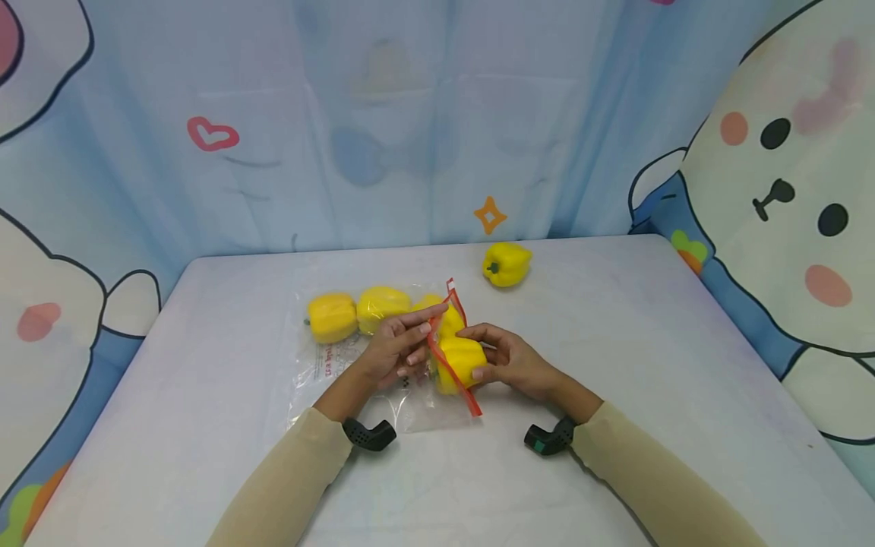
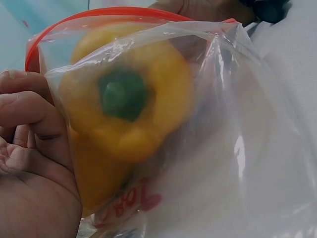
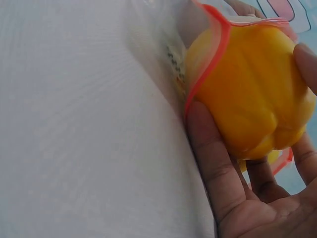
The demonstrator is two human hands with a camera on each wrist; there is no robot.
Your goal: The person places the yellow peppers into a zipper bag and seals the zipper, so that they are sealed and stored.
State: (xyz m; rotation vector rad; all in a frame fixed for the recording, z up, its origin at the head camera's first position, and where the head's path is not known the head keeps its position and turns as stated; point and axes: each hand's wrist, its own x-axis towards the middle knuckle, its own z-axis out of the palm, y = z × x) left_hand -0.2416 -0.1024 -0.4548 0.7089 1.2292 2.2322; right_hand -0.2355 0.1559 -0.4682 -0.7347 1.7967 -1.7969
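My right hand (image 1: 514, 360) grips a yellow bell pepper (image 1: 468, 355) at the mouth of a clear zip bag (image 1: 427, 414), its fingers and thumb spread around the blunt end. In the right wrist view the pepper (image 3: 252, 89) sits partly within the red-edged opening. Its green stem (image 2: 123, 94) points into the bag and shows through the plastic in the left wrist view. My left hand (image 1: 393, 349) holds the bag by its red zip edge (image 1: 434, 343). Several more yellow peppers (image 1: 332, 317) lie inside the bag, one partly behind the left fingers.
Another yellow bell pepper (image 1: 507, 264) lies outside the bag near the back edge of the white-covered table (image 1: 649, 304). A blue printed curtain (image 1: 383, 152) hangs behind the table. Each wrist wears a black device (image 1: 369, 434).
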